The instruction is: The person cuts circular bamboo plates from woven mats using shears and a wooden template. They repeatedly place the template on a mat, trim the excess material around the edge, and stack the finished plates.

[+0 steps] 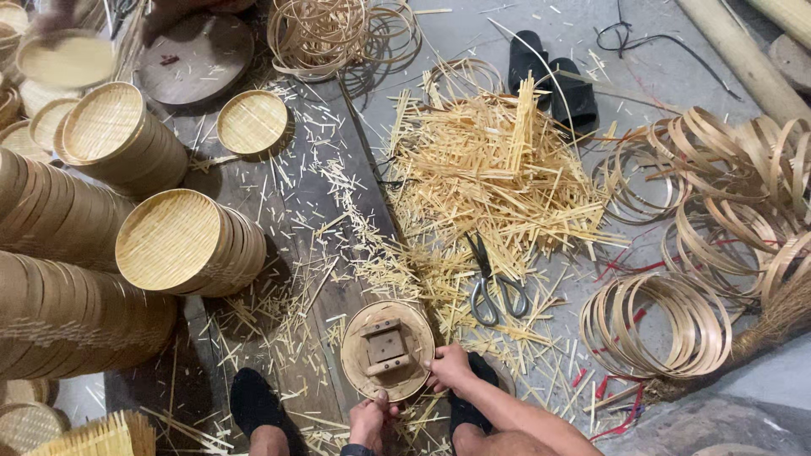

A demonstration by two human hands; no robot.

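While the left hand [372, 420] is pinching the near rim of a round bamboo tray [388, 350] and the right hand [449, 368] is gripping its right edge, the tray is lying on a dark plank [287, 203], a wooden block [387, 347] sitting on top. Scissors [494, 287] are lying just beyond, among bamboo offcuts [498, 169].
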